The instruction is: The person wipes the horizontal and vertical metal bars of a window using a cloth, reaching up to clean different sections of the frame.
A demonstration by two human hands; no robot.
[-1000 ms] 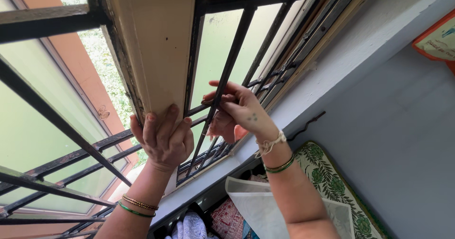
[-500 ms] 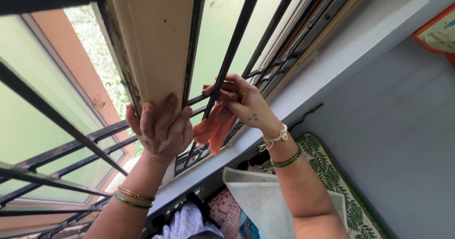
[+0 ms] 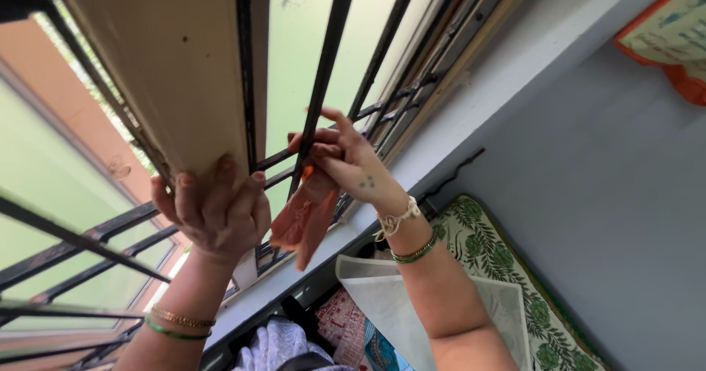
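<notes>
My left hand (image 3: 213,213) presses its fingers flat against the lower end of a cream wooden window post (image 3: 158,69). My right hand (image 3: 340,158) is pinched on an orange cloth (image 3: 301,220) at a black iron grille bar (image 3: 322,84). The cloth hangs down from my fingers, just in front of the crossing bars. Frosted green glass (image 3: 290,62) sits behind the grille. Both wrists wear bangles.
A white window ledge (image 3: 441,132) runs below the grille, with a dark hook (image 3: 452,172) on the grey wall (image 3: 618,216). Below lie a leaf-patterned mat (image 3: 507,268), a white cloth sheet (image 3: 397,305) and folded fabrics (image 3: 346,334). An orange-bordered picture (image 3: 673,36) hangs at upper right.
The orange cloth has come out from behind my right hand and now hangs lower. Both hands have shifted left in view as my head turned.
</notes>
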